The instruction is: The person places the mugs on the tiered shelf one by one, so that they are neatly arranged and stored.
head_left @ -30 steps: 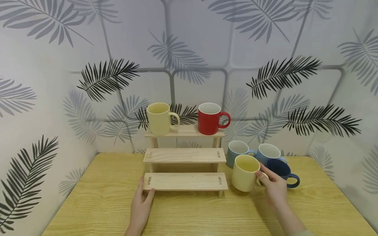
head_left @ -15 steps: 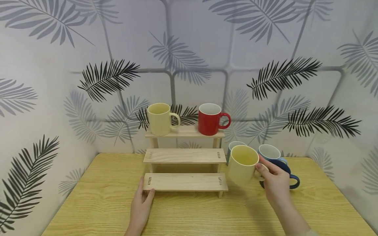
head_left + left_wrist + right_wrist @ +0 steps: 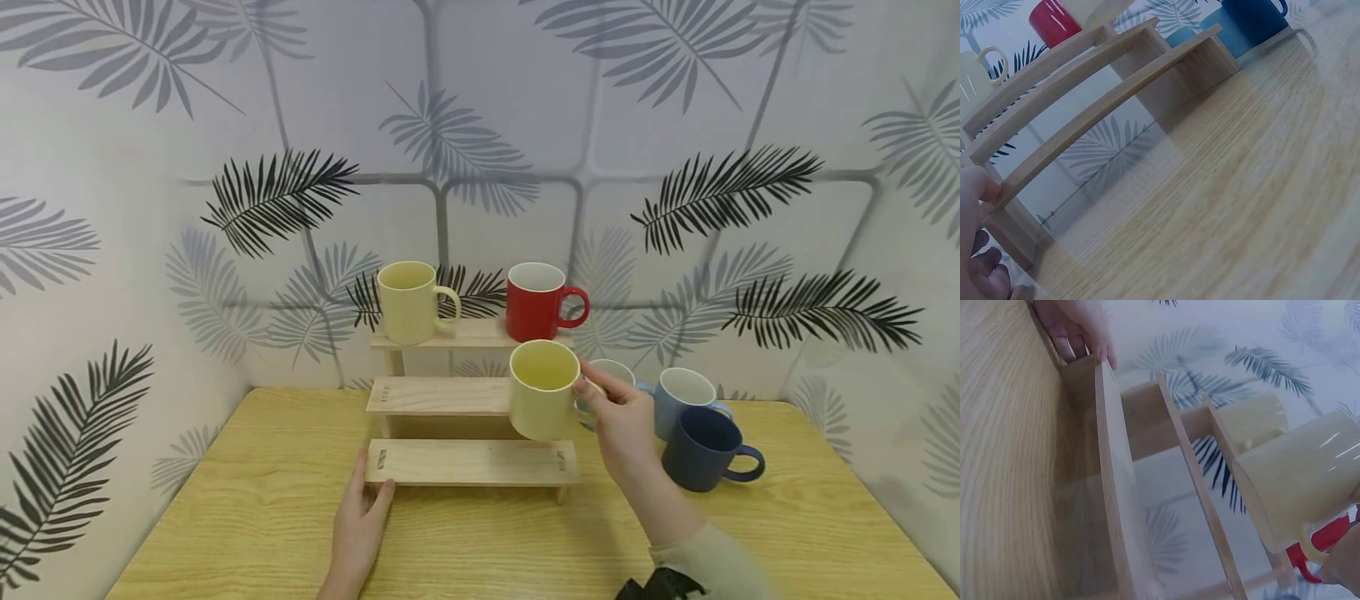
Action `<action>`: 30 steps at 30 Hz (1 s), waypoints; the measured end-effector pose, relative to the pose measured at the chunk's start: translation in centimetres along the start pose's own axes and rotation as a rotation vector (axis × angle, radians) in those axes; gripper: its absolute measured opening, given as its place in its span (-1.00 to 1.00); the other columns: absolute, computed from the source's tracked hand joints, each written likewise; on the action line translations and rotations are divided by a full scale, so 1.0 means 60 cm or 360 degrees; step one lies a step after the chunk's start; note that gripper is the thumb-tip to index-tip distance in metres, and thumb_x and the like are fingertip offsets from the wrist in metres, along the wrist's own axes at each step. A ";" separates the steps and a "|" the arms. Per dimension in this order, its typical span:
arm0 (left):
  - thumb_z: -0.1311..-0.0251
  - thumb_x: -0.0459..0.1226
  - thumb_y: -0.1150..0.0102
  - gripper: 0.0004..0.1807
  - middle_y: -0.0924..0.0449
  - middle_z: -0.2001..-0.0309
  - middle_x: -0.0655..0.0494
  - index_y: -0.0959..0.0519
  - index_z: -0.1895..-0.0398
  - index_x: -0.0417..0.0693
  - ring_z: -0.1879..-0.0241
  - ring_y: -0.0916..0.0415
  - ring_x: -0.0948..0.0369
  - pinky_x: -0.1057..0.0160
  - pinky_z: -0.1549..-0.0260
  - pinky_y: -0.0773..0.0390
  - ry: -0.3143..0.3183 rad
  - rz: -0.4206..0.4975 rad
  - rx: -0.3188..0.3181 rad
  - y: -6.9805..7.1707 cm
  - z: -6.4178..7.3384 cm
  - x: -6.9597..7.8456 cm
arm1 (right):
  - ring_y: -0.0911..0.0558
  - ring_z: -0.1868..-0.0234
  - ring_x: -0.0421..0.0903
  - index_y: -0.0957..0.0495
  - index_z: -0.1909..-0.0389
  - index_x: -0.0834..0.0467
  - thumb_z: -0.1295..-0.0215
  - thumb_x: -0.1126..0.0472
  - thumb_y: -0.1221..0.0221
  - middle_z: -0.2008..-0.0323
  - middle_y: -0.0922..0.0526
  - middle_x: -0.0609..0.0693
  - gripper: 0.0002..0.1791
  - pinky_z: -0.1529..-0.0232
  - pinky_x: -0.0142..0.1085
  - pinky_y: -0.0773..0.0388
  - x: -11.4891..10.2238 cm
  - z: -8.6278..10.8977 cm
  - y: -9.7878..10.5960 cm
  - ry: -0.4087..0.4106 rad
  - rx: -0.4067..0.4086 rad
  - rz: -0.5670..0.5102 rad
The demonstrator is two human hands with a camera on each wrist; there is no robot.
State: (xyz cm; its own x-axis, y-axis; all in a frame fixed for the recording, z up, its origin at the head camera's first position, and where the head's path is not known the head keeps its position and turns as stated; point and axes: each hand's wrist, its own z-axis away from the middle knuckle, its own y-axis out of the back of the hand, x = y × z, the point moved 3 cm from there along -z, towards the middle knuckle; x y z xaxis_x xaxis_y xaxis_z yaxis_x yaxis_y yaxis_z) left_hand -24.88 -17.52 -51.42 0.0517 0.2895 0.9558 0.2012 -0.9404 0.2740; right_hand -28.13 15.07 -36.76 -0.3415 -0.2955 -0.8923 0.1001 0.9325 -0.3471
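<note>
The right hand [image 3: 622, 417] is pinching a yellow mug [image 3: 542, 408] by its handle, holding it before the right side of the stand [image 3: 472, 461]. The left hand [image 3: 360, 512] is gripping the bottom shelf's left end. A grained table [image 3: 480, 550] is bearing the stand before a leaf-patterned wall [image 3: 517, 100].

The table [image 3: 465, 546] bears a tiered stand [image 3: 468, 463], two light-blue mugs [image 3: 667, 412] and a navy mug [image 3: 692, 462].

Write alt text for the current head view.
The right hand holds up a yellow mug in front of a stepped wooden rack, while the left hand grips its bottom shelf at left. Another yellow mug and a red mug stand on the top shelf; a navy mug and two light-blue mugs sit on the table at right.
</note>
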 end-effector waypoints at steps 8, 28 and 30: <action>-0.35 0.04 -0.04 -0.14 0.16 -0.49 -0.16 0.12 -0.52 -0.07 -0.42 0.09 -0.10 0.00 -0.33 -0.11 0.0006 -0.0006 0.0003 0.001 0.001 -0.004 | -0.57 0.08 -0.12 -0.56 0.03 0.46 -0.13 0.48 -0.28 0.23 -0.72 -0.07 -0.65 0.03 -0.37 -0.53 0.042 -0.026 -0.095 0.0004 -0.0073 0.0000; -0.34 0.07 -0.02 -0.16 0.14 -0.49 -0.12 0.09 -0.53 -0.02 -0.43 0.12 -0.09 -0.03 -0.33 -0.11 0.0012 -0.0031 0.0009 0.004 0.001 -0.003 | -0.60 0.04 -0.13 -0.64 0.10 0.38 -0.06 0.38 -0.37 0.12 -0.69 0.12 -0.66 0.09 -0.40 -0.57 0.124 -0.054 -0.243 -0.0020 -0.0216 0.0090; -0.34 0.09 -0.02 -0.15 0.15 -0.49 -0.13 0.09 -0.53 -0.02 -0.43 0.11 -0.10 -0.03 -0.33 -0.11 0.0014 -0.0030 0.0010 0.005 0.001 -0.003 | -0.60 0.02 -0.13 -0.64 0.10 0.36 -0.07 0.36 -0.37 0.11 -0.69 0.11 -0.66 0.08 -0.40 -0.57 0.129 -0.055 -0.249 -0.0028 -0.0226 0.0108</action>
State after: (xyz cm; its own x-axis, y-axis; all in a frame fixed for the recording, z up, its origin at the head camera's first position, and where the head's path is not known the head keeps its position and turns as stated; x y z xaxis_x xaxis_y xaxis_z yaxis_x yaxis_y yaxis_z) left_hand -24.78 -17.84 -51.52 0.0390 0.3053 0.9514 0.2081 -0.9338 0.2911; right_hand -35.37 -0.47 -37.52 -0.3219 -0.2332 -0.9176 -0.0110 0.9700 -0.2427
